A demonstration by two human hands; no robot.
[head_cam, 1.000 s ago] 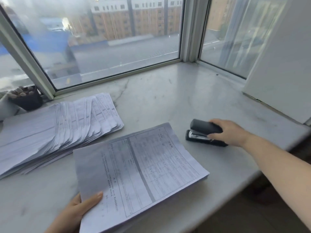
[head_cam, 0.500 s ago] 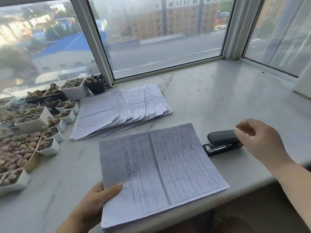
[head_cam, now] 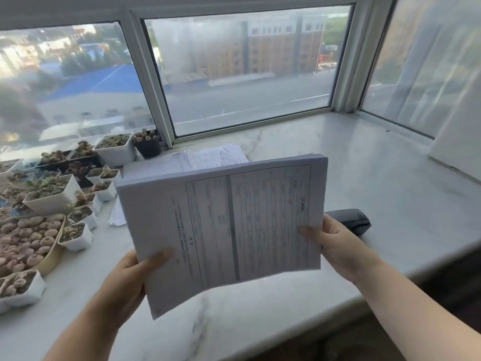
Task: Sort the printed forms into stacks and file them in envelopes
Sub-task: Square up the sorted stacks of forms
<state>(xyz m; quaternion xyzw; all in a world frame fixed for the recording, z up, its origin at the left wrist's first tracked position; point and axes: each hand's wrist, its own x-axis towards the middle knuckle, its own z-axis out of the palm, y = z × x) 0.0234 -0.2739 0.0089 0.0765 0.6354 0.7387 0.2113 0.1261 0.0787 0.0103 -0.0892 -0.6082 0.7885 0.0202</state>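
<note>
You hold a thick stack of white printed forms with ruled tables (head_cam: pixel 234 227) up in the air above the pale marble windowsill (head_cam: pixel 377 178), tilted so the printed face looks back at you. Your left hand (head_cam: pixel 130 280) grips the stack's lower left corner, thumb pressed flat across the front sheet and the other fingers hidden behind the paper. Your right hand (head_cam: pixel 338 246) pinches the right edge, thumb on the front, fingers behind. Just beyond your right hand a dark grey stapler (head_cam: pixel 351 220) lies on the sill, partly hidden by the stack. Behind the lifted forms, a fanned pile of more white printed sheets (head_cam: pixel 213 158) rests flat on the marble near the window frame (head_cam: pixel 153 82). To your left stand small white square pots of succulents (head_cam: pixel 75 234) and one black pot of cacti (head_cam: pixel 147 145), close beside that pile
</note>
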